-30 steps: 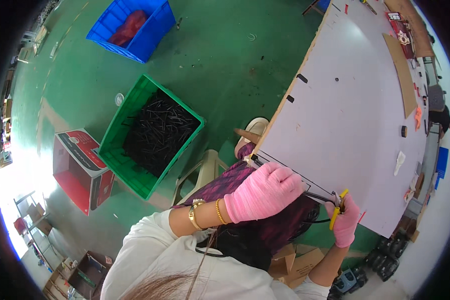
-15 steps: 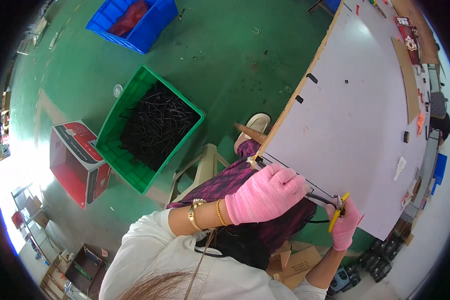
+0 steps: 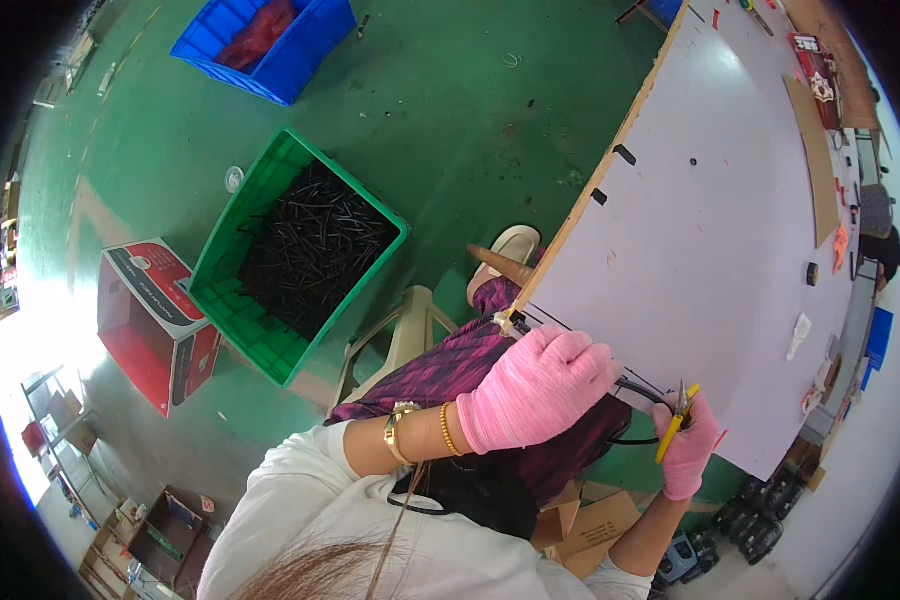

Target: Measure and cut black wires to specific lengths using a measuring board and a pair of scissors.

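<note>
My left hand (image 3: 542, 388), in a pink knit glove, is curled closed at the near edge of the white-topped table. A black cable (image 3: 638, 388) comes out of its fist and runs right, so the hand grips the cable; the part inside is hidden. My right hand (image 3: 688, 455), gloved in pink too, is closed around yellow-handled cutters (image 3: 676, 428), their metal jaws pointing up and away. The cable reaches this hand, and a black length also loops below the table edge. Thin dark strands (image 3: 550, 318) stretch along the table's edge beside my left fist.
A green crate (image 3: 295, 375) full of short black pieces stands left on the floor, beside a red and white carton (image 3: 160, 325). Farther off is a blue crate (image 3: 288, 90). On the table (image 3: 690, 260) lie black bits, a cardboard strip (image 3: 812, 160) and a white tool (image 3: 799, 337).
My left fist has shifted very slightly to the right along the cable. The right hand keeps its hold on the cutters, almost unmoved.
</note>
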The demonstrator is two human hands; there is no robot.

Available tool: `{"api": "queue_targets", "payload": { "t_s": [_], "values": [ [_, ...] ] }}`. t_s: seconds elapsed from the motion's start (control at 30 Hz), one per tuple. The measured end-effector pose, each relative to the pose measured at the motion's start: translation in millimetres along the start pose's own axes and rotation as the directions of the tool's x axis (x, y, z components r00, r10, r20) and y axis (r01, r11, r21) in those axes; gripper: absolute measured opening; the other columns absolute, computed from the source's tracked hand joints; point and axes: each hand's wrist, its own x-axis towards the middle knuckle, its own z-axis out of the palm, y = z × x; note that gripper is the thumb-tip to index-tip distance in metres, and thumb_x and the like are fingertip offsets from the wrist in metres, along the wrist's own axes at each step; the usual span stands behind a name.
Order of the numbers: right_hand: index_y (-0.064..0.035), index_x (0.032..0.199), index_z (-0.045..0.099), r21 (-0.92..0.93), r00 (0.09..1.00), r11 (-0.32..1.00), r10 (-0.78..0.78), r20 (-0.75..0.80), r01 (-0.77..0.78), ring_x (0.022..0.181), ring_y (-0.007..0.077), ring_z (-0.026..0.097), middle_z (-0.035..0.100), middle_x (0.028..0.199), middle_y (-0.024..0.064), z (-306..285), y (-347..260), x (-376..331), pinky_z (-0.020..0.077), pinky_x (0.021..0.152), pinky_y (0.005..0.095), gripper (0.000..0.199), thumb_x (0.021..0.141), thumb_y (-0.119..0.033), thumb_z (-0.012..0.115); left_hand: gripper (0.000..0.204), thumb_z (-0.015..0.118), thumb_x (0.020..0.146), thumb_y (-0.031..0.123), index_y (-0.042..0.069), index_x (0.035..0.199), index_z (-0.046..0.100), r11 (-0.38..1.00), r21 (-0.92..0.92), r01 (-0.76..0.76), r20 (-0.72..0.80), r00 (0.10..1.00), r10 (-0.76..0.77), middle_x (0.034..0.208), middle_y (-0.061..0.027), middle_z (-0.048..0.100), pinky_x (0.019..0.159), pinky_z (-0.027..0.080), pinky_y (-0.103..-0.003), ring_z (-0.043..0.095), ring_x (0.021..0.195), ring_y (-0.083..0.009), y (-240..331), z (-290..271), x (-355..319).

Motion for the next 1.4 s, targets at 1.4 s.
{"api": "queue_targets", "payload": {
  "t_s": [1.4],
  "values": [
    [0.0028, 0.087, 0.059, 0.049, 0.995, 0.999, -0.013, -0.098, 0.018, 0.068, 0.0106, 0.053, 0.065, 0.076, 0.0068, 14.4, -39.0, -6.0, 0.0457, 0.062, 0.0277, 0.026, 0.077, -0.008, 0.080, 0.032, 0.071, 0.069, 0.012, 0.029, 0.096, 0.075, 0.990, -0.096, 0.108, -0.076, 0.990, -0.116, 0.087, 0.0061, 0.054, 0.074, 0.040, -0.038, 0.053, 0.086, -0.0203, 5.5, -4.2, 11.5]
  ]
}}
